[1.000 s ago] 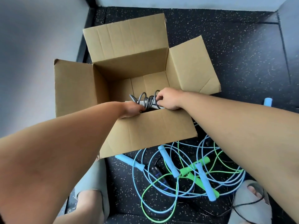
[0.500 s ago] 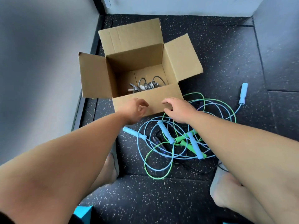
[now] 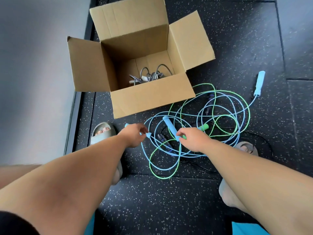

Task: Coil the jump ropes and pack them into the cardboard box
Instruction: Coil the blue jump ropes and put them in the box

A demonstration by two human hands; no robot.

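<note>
Near the box (image 3: 152,97), left fingers (image 3: 144,131) curl round a blue handle (image 3: 148,135); right fingers (image 3: 180,133) touch a second handle (image 3: 169,126), grip unclear. The ropes (image 3: 162,177) look limp, light and tangled, so grasp the rigid handles.

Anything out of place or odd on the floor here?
Yes. The blue and green ropes lie in one tangled heap in front of the box, loops crossing over a dark rope, not coiled. One blue handle trails off alone to the right.
</note>
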